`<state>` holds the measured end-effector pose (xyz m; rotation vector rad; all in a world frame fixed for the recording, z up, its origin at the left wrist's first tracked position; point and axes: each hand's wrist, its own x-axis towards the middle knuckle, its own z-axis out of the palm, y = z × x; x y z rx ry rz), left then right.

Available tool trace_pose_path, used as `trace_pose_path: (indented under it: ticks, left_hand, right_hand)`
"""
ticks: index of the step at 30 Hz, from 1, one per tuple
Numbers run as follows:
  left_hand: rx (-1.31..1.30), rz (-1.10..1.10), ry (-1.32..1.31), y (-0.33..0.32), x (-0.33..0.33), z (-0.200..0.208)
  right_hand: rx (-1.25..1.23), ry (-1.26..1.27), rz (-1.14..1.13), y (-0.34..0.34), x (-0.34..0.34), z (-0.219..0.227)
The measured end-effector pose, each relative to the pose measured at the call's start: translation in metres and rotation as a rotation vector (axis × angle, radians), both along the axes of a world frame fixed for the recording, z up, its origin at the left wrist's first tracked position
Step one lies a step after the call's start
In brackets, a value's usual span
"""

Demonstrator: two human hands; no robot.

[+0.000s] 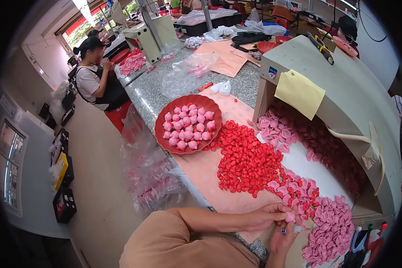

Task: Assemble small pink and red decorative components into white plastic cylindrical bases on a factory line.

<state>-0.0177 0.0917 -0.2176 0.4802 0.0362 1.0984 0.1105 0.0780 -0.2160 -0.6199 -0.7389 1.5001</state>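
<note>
My left hand is closed, pinching a small rounded pink piece between thumb and fingertips. Just below it, my right hand wraps round a small whitish bottle with a thin tip. The two hands are close together at the table's near edge. Beside them lie pink petal-shaped pieces with red parts on them, and a heap of plain pink pieces. A large pile of glossy red pieces spreads beyond. Farther left, a red bowl holds many round pink pieces with red bits.
A grey-green machine housing stands at right, with pink pieces in its opening and pliers on top. Hand tools sit at lower right. Plastic bags hang by the table's left edge. A co-worker sits farther left.
</note>
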Motion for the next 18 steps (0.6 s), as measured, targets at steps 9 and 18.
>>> trace_pose_path:
  ticks: [9, 18]
  left_hand:
    - [-0.090, 0.148, 0.333, 0.009, 0.007, -0.009]
    - [0.070, 0.337, 0.750, 0.005, -0.010, 0.007]
  right_hand:
    - [0.086, -0.780, -0.047, 0.009, 0.029, 0.017]
    - [-0.094, -0.678, 0.101, 0.013, 0.027, 0.017]
